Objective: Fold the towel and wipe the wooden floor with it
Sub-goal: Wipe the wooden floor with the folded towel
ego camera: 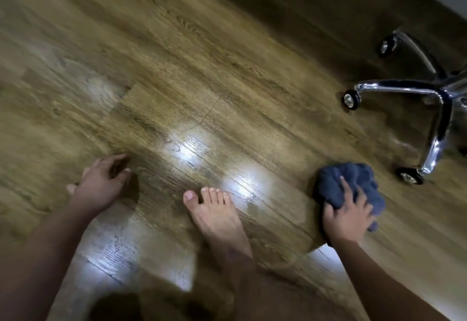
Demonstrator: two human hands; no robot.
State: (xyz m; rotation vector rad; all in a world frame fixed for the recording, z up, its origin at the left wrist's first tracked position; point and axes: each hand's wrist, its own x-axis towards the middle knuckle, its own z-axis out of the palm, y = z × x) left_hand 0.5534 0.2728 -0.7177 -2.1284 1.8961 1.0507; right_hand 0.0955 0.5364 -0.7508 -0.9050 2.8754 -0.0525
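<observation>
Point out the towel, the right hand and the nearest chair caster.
towel (353, 181): head view, on its bunched blue top.
right hand (347, 217): head view, on its back.
chair caster (409, 176): head view, on the wheel's hub.

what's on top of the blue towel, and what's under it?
The right hand presses on the blue towel, fingers spread. The towel lies bunched on the wooden floor; the floor patch beneath is covered.
</observation>
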